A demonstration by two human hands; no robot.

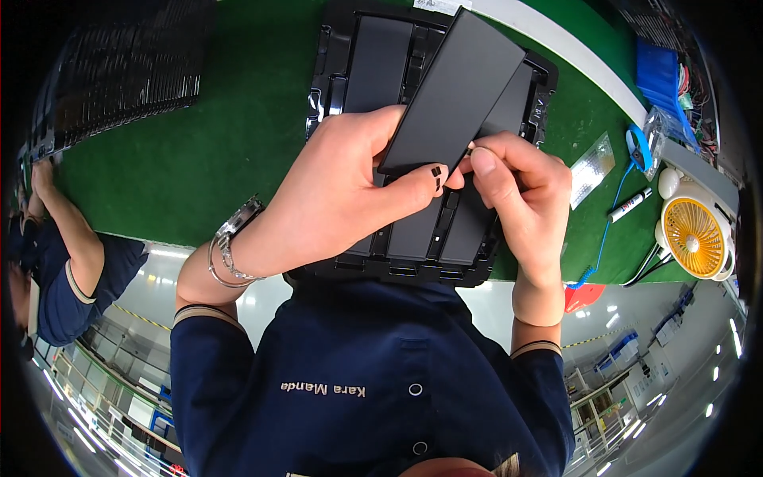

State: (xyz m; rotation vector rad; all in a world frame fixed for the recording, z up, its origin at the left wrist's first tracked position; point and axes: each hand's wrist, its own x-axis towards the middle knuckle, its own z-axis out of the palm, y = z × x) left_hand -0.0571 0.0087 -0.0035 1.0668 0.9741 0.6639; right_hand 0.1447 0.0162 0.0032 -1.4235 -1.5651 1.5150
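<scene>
My left hand (342,171) grips a flat black rectangular panel (461,87) by its lower left side, holding it tilted above a black moulded tray (314,119). Small black patches show at the tip of my left thumb, which lies along the panel's lower edge. Close to the panel's lower right edge, my right hand (524,191) is closed in a pinch. What its fingertips hold, if anything, is too small to make out. Similar dark panels (379,63) lie in the tray's long compartments, partly hidden by my hands and the raised panel.
The tray rests on a green bench top (254,95). Stacked black trays (131,79) stand at the left, near another person's arm (71,230). On the right are a clear plastic sheet (592,168), a marker (630,205), a blue coiled cord (584,277) and a yellow-and-white fan (694,237).
</scene>
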